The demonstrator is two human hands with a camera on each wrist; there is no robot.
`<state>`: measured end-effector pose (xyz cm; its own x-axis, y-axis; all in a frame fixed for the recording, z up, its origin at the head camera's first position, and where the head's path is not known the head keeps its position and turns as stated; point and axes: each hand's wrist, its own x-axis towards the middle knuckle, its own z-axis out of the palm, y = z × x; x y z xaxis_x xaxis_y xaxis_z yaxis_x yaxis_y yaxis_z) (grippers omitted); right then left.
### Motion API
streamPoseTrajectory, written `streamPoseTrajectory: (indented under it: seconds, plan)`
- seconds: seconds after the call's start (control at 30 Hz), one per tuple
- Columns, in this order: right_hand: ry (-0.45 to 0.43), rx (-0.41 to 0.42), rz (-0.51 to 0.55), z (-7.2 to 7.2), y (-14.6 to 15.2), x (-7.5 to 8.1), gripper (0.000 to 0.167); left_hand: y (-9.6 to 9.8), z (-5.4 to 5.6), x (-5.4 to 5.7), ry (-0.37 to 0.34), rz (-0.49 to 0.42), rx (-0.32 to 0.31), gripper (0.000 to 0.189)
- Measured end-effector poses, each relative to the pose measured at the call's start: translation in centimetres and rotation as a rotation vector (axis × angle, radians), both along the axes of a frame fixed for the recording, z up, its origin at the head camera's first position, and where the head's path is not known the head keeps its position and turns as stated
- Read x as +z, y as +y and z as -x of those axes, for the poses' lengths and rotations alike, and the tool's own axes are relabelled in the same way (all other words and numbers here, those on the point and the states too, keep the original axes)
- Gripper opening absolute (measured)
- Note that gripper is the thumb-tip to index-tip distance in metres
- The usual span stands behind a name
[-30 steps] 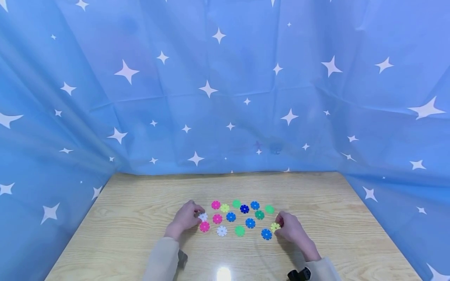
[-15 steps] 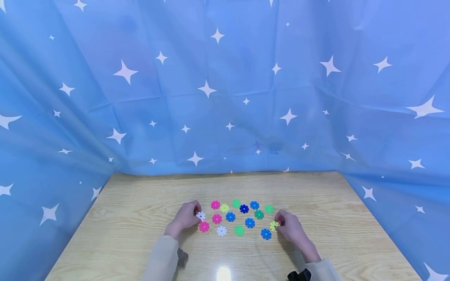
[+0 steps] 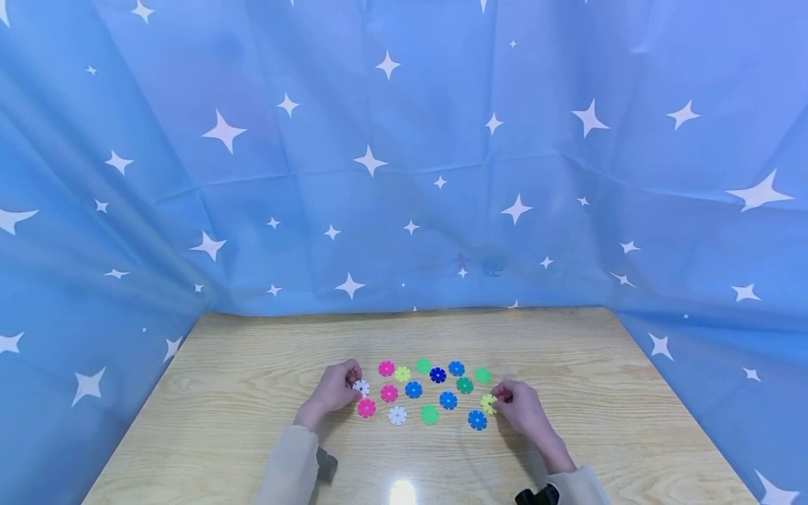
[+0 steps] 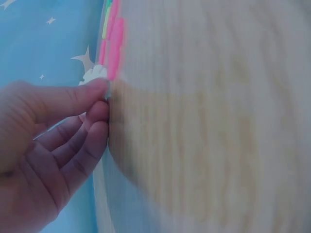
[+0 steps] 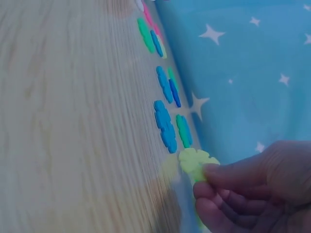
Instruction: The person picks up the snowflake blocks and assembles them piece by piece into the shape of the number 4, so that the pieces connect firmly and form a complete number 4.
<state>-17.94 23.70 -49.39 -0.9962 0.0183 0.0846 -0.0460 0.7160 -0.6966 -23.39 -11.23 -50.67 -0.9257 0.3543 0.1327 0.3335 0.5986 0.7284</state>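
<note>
My left hand [image 3: 332,391] pinches a white notched plastic disc [image 3: 361,388] between thumb and fingers at the left end of the scattered discs. In the left wrist view, the thumb covers much of that white disc [image 4: 95,74]. Just below it in the head view lies a pink disc [image 3: 367,408]. At the right end, my right hand [image 3: 520,407] holds a yellow notched disc [image 3: 488,403] by its edge. The right wrist view shows this yellow disc [image 5: 194,161] tilted up off the wooden table, gripped by thumb and fingertips. A blue disc [image 3: 477,420] lies nearest to it.
Between the hands, several flat discs lie spread on the wooden table [image 3: 252,435], among them a white one [image 3: 398,415], a green one [image 3: 430,414] and a dark blue one [image 3: 438,375]. Behind the table's far edge hangs a blue star-patterned cloth [image 3: 303,210].
The white disc has shifted slightly left in my left hand's fingers. My right hand's yellow disc has moved a little left and away. The loose discs lie as before.
</note>
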Motion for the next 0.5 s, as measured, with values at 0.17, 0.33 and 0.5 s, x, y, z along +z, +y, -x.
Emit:
streamPoseTrajectory:
  seconds: [0.17,0.33,0.5]
  plan:
    - [-0.036,-0.024,0.065,-0.2,-0.4,0.3,0.007,-0.1,-0.1,0.0,0.041,-0.029,-0.006,0.024]
    - [-0.071,-0.051,0.177,-0.2,-1.0,0.4,0.003,0.1,-0.3,0.1,0.054,-0.056,0.003,0.021]
    - [-0.104,-0.023,0.287,-0.1,-1.6,0.6,0.005,0.4,-0.6,0.6,0.060,-0.073,0.019,0.015]
